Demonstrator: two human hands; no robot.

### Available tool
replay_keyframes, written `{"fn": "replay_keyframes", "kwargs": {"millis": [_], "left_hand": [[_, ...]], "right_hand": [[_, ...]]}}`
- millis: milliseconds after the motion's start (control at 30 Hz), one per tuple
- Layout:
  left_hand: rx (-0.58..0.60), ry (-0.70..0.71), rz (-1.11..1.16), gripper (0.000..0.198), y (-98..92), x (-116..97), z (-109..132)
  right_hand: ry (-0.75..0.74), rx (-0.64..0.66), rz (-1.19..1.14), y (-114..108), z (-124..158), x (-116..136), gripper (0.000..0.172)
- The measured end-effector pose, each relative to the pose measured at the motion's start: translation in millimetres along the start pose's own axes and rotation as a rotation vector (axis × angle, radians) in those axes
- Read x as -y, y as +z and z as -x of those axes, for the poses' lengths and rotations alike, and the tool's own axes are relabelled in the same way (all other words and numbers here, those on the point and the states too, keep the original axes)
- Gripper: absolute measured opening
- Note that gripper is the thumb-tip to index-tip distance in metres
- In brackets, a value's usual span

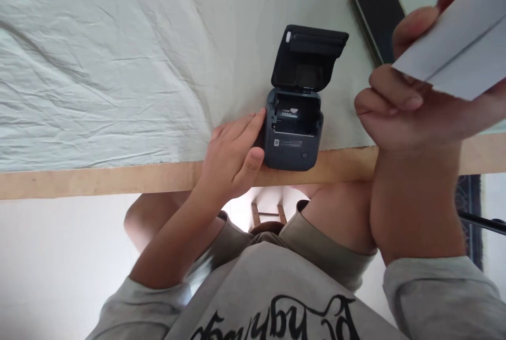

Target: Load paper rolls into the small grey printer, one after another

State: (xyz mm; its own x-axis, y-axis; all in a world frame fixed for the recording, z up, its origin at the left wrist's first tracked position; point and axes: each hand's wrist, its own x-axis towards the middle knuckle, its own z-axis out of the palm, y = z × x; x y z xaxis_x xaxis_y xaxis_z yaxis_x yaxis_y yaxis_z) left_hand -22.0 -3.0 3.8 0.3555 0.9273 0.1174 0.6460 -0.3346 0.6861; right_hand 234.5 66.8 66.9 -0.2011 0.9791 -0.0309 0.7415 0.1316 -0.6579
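Note:
A small dark blue portable label printer (pixel 293 142) sits at the table's front edge with its lid (pixel 306 63) swung up. Its roll compartment shows a small printed sticker inside, and a round button is on its front. My left hand (pixel 233 150) lies flat on the table, fingers stretched out, the fingertips against the printer's left side. Raised at the upper right, my right hand (pixel 411 97) has its fingers curled round white paper (pixel 462 39) with a dark line or gap across it. The paper hides part of that hand and runs out of view.
A dark smartphone (pixel 379 16) lies on the table behind my right hand. A pale, wrinkled cloth (pixel 98 66) covers the table up to its bare wooden edge (pixel 98 179). Below the edge are my legs and a wooden stool (pixel 269 225). A dark rug (pixel 470 224) shows at the lower right.

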Motion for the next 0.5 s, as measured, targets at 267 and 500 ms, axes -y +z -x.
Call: {"fn": "replay_keyframes", "kwargs": {"millis": [267,500], "left_hand": [[-0.009,0.012,-0.013,0.09,1.1,0.6,-1.8],[-0.011,0.014,-0.018,0.084,0.4,-0.1,-1.8]], "right_hand": [[0.084,-0.498,-0.895,53.2,-2.3,-22.1,0.054],[-0.198,-0.569,-0.241,58.4,3.4,-30.9,0.031]]}}
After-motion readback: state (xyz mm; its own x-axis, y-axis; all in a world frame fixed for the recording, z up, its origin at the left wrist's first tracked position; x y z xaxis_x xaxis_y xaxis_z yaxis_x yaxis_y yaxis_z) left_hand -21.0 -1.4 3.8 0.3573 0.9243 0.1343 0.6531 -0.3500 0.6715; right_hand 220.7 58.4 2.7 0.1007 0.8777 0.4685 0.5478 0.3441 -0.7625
